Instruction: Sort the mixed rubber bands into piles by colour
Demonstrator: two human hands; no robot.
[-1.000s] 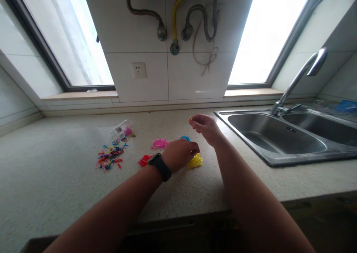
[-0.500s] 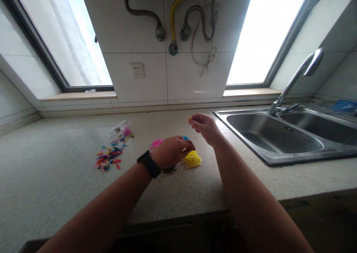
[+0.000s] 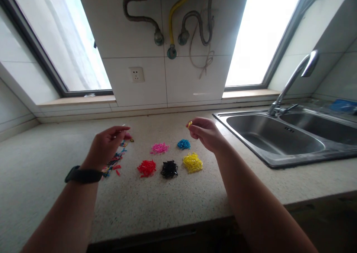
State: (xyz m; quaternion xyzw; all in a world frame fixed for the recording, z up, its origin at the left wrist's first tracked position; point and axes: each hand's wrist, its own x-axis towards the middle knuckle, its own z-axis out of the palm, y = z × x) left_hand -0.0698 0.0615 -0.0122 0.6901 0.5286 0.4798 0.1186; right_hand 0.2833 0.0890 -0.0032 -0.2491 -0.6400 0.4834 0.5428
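Observation:
My right hand (image 3: 205,134) is raised over the counter near the sink, thumb and fingers pinched on a small yellow rubber band (image 3: 190,125). On the left, my left hand (image 3: 107,145) hovers above a mixed pile of coloured bands (image 3: 117,163), partly covering it; its fingers reach forward and look apart. A pink thing (image 3: 127,135) shows behind its fingertips, and the clear packet there is mostly hidden. Between my hands lie sorted heaps: pink (image 3: 160,148), blue (image 3: 184,144), red (image 3: 146,168), black (image 3: 169,169) and yellow (image 3: 192,162).
A steel double sink (image 3: 267,134) with a tap (image 3: 292,82) is set into the speckled counter (image 3: 195,197) on the right. Pipes (image 3: 171,26) and a socket (image 3: 136,74) are on the tiled wall behind. The counter's front edge runs below my forearms.
My left hand has moved left from above the sorted heaps to the mixed pile, uncovering the red and black heaps. My right hand keeps its pinch on the yellow band, almost in place.

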